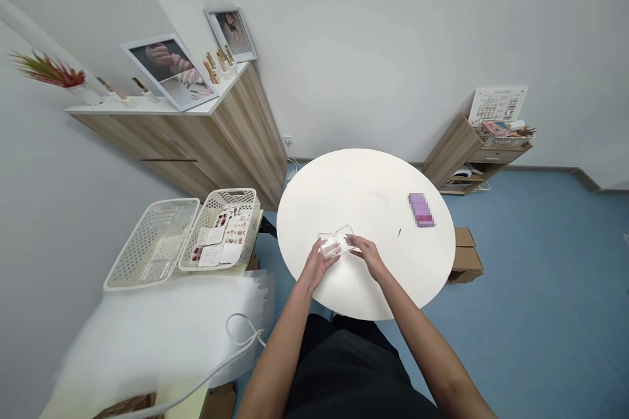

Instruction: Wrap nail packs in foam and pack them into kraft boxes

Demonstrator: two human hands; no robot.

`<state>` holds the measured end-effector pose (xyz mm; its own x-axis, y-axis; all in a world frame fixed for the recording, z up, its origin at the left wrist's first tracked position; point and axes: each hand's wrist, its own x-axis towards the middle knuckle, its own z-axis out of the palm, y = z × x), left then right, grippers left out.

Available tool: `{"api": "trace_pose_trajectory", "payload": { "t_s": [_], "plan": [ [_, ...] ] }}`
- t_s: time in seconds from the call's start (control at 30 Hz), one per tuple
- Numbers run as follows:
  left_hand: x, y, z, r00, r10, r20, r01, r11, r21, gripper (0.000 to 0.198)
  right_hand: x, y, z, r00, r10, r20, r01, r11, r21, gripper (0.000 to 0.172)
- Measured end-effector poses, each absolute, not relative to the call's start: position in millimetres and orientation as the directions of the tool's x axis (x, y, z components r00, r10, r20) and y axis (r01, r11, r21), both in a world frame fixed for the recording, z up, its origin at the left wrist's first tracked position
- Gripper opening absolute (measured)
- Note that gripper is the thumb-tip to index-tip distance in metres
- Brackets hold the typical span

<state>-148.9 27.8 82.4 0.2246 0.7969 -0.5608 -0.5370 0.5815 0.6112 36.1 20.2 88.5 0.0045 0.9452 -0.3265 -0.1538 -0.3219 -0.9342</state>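
Over the near part of the white round table point(363, 177), a small clear plastic case point(330, 244) lies open in two halves. My left hand point(318, 265) is closed around its left half, fingers at the outer edge. At the right half is my right hand point(368, 255), with thumb and fingers pinched at its side. Small reddish and dark marks or pieces show near the middle of the case, too small to make out. A pixelated purple pack point(421, 210) rests on the table to the right. Nearer lies a tiny dark item point(400, 233).
Two white baskets point(184, 255) stand at the left, one holding printed cards point(223, 236). A white cable point(236, 347) crosses the side table. Beyond is a wooden cabinet point(246, 137) with picture frames; at right, a small shelf point(452, 150) and cardboard boxes point(464, 255).
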Motion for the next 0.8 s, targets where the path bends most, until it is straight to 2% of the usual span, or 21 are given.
{"api": "trace_pose_trajectory", "payload": {
  "t_s": [0.07,0.13,0.3,0.5,0.57,0.7,0.8],
  "plan": [
    [-152,27,68,0.22,0.763,-0.607,-0.529,0.616,0.583,0.049,39,20,77,0.088,0.929,-0.359,-0.144,-0.345,-0.928,0.046],
    [-155,26,52,0.172,0.735,-0.656,-0.462,0.648,0.606,0.043,40,18,65,0.147,0.903,-0.403,-0.149,-0.383,-0.912,0.043],
    [-158,25,19,-0.078,0.697,-0.713,-0.283,0.67,0.686,0.029,39,13,34,0.2,0.85,-0.488,-0.16,-0.463,-0.872,0.037],
    [-164,19,8,-0.153,0.686,-0.711,-0.305,0.652,0.694,0.036,35,13,8,0.215,0.827,-0.519,-0.15,-0.497,-0.854,0.031],
    [-169,16,8,-0.171,0.708,-0.685,-0.305,0.623,0.721,0.038,38,13,0,0.234,0.844,-0.483,-0.061,-0.483,-0.873,0.032],
    [-186,8,10,-0.218,0.771,-0.599,-0.27,0.542,0.796,0.032,48,16,-13,0.35,0.881,-0.318,0.284,-0.423,-0.86,0.036],
    [-206,4,20,-0.258,0.819,-0.512,-0.258,0.452,0.854,0.023,48,28,-13,0.401,0.893,-0.205,0.406,-0.373,-0.834,0.038]
  ]
}}
